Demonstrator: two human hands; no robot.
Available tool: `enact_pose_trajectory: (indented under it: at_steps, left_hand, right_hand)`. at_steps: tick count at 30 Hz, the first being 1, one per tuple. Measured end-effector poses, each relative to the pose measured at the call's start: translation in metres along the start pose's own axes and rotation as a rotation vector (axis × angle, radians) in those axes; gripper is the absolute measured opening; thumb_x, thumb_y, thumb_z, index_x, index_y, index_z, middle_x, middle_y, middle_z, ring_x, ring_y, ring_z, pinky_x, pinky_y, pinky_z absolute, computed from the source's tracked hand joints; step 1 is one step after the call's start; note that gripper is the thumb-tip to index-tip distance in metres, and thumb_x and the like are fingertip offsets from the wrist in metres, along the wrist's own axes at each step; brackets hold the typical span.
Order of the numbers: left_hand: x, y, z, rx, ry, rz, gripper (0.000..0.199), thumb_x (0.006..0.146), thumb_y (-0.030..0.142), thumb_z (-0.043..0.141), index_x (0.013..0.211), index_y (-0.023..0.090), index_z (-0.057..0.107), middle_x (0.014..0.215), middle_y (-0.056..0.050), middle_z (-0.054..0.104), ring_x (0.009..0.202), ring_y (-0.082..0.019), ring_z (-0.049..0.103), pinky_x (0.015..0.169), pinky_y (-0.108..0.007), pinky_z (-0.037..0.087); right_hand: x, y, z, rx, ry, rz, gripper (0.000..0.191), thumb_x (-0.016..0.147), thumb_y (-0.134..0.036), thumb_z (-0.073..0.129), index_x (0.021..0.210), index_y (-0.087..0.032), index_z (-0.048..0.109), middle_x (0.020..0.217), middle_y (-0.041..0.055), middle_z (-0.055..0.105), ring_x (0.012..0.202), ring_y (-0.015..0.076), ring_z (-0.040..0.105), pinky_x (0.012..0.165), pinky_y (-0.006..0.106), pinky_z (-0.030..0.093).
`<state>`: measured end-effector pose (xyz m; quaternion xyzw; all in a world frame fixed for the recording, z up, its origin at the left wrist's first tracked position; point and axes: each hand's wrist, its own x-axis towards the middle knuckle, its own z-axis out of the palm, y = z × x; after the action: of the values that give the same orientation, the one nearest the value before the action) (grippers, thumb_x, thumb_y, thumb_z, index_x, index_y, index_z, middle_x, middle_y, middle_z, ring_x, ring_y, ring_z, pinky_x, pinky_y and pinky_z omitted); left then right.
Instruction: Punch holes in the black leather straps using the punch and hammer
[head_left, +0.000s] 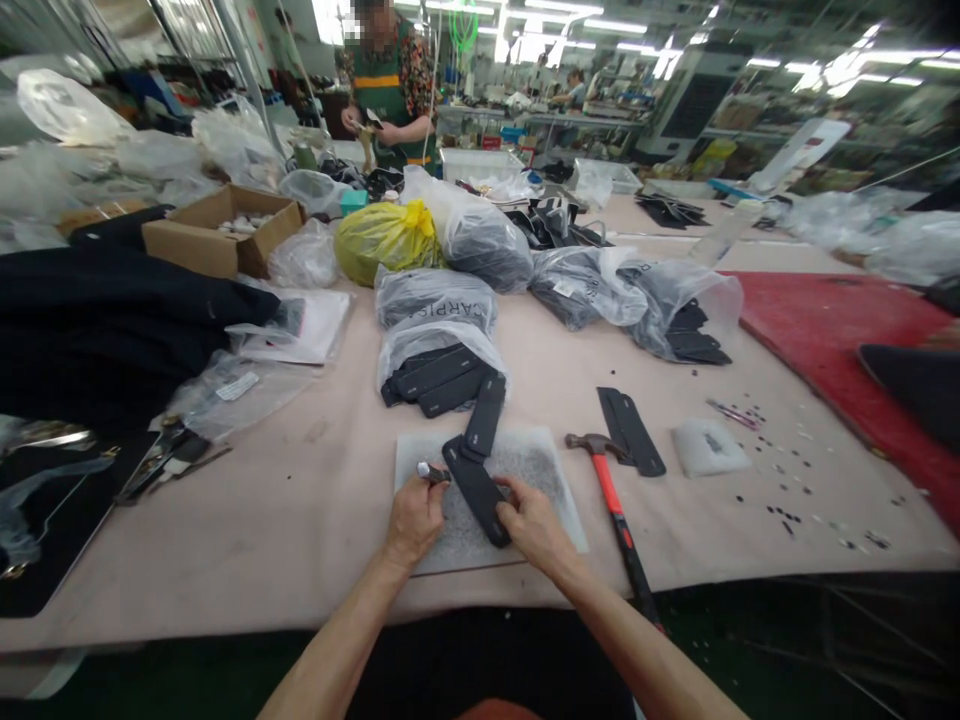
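Note:
My left hand [414,522] is closed around a short metal hand tool [433,473] with a bright silver end; its exact kind is not clear. Fingers of my right hand [534,525] pinch the right edge of a flat black strap piece [478,495] with rounded ends. That piece lies slanted on a speckled whitish board [551,480]. A second black piece [486,415] overlaps its far end and reaches toward an open plastic bag [391,345] of similar pieces. Right of the board rests a claw hammer [609,490] with a red and black handle, its head touching more black pieces [634,435].
A white block [709,447] and scattered small bits sit at the right, near a red sheet [840,330]. Filled bags, including a yellow one [390,240], and a cardboard box [225,230] line the back. Dark cloth [112,330] lies left. Across the table stands a person [390,90].

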<state>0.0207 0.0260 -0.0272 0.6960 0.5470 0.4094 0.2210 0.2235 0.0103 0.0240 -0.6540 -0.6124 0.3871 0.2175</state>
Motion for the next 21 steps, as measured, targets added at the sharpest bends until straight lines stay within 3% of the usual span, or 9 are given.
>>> enact_pose_trajectory:
  at_steps: [5,10,16,21]
  left_hand:
    - [0.003,0.007,-0.008,-0.066,0.012,-0.07,0.024,0.09,0.028,0.045,0.101,0.018,0.064,0.097,-0.008,0.072,0.094,-0.022,0.067,0.087,-0.035,0.053]
    - [0.024,0.038,-0.012,-0.163,0.026,-0.163,0.026,0.091,0.032,0.046,0.099,0.018,0.066,0.099,-0.007,0.071,0.097,-0.022,0.065,0.089,-0.035,0.05]
    - [0.073,0.059,0.031,-0.263,-0.224,-0.222,0.017,0.086,0.024,0.049,0.092,0.016,0.062,0.087,-0.006,0.07,0.081,-0.019,0.064,0.077,-0.031,0.05]
    - [0.105,0.047,0.046,-0.151,-0.24,-0.149,0.014,0.084,0.02,0.048,0.091,0.017,0.06,0.086,-0.006,0.069,0.081,-0.019,0.063,0.078,-0.032,0.047]
  right_hand:
    - [-0.012,-0.002,0.01,-0.104,-0.079,0.008,0.063,0.07,-0.014,0.044,0.132,-0.017,0.054,0.069,0.0008,0.063,0.064,0.0169,0.057,0.062,0.026,0.04]
    - [-0.002,-0.012,0.009,-0.226,-0.109,-0.016,0.073,0.068,-0.013,0.046,0.14,-0.017,0.044,0.092,0.0083,0.071,0.084,0.022,0.064,0.074,0.029,0.043]
    - [0.015,-0.023,0.004,-0.291,-0.158,-0.043,0.067,0.068,-0.012,0.049,0.134,-0.021,0.049,0.094,0.0113,0.071,0.087,0.0267,0.066,0.073,0.032,0.045]
    - [0.002,-0.019,0.006,-0.189,-0.179,-0.09,0.071,0.066,-0.011,0.049,0.136,-0.023,0.048,0.098,0.0081,0.071,0.089,0.0241,0.066,0.075,0.03,0.045]
